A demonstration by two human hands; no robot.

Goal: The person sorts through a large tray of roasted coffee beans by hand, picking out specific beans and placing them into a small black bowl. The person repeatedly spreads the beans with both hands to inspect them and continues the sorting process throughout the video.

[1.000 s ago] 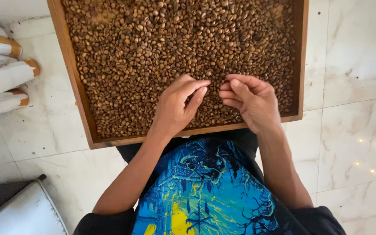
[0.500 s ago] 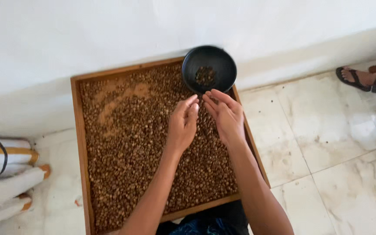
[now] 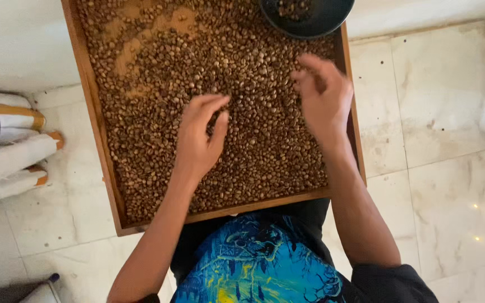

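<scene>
Hands are working over coffee beans [image 3: 158, 84] in the wooden tray [image 3: 94, 134]: left hand [image 3: 200, 137] pinching, perhaps holding 1 bean; right hand [image 3: 324, 98] spread loosely near the black bowl [image 3: 332, 17] at the tray's far right corner.

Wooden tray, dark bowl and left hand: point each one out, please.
wooden tray [image 3: 97, 134], head view, on its left rim.
dark bowl [image 3: 332, 21], head view, on its near right wall.
left hand [image 3: 197, 140], head view, on the back of the hand.

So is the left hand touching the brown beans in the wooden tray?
Touching. The head view shows the left hand with fingertips resting on the brown beans in the wooden tray.
</scene>
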